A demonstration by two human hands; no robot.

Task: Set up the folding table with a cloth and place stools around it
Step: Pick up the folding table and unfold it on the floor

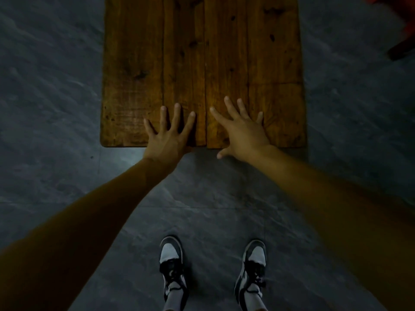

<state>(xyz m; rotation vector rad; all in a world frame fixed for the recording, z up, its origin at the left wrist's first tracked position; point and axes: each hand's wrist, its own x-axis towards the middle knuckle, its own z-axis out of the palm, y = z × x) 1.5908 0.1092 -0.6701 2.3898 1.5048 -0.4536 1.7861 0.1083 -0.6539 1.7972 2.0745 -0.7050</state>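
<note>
Your left hand (167,131) and right hand (241,129) lie flat and spread on the wooden tabletop (202,52), which looks rigid and heavy, so grip its near edge.

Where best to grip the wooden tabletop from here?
Likely the near edge of the tabletop, from the person's side: it is straight, bare and free over the floor. The left hand and right hand lie flat across it, astride the centre seam, the right thumb past the edge. Underside is hidden.

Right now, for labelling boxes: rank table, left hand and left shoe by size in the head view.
Table, clearly largest.
Left hand and left shoe look alike; not ranked.
</note>
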